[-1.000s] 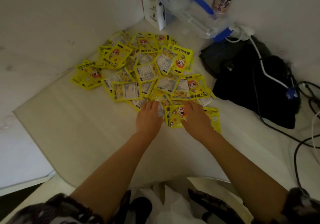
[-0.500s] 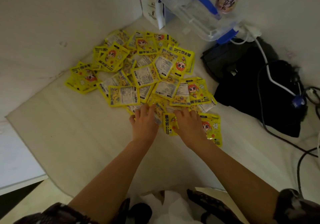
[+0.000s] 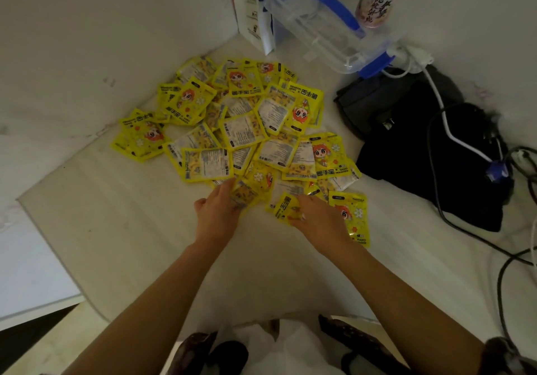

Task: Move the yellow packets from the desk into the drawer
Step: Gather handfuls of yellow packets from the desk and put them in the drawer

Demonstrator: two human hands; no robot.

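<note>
Yellow packets (image 3: 241,130) lie heaped on the desk (image 3: 122,229); left hand (image 3: 216,215) and right hand (image 3: 316,217) each pinch near ones; best rake several together before lifting, drawer unseen

A home desk corner, pale desk (image 3: 110,244) boxed in by white walls, black bag (image 3: 421,153) and trailing cables (image 3: 453,223) right of the fingers, clear plastic container (image 3: 316,23) and printed cup (image 3: 374,2) beyond them

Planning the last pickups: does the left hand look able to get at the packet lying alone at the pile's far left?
Probably yes: nothing lies between the left hand and that far-left packet, only bare desk.
</note>
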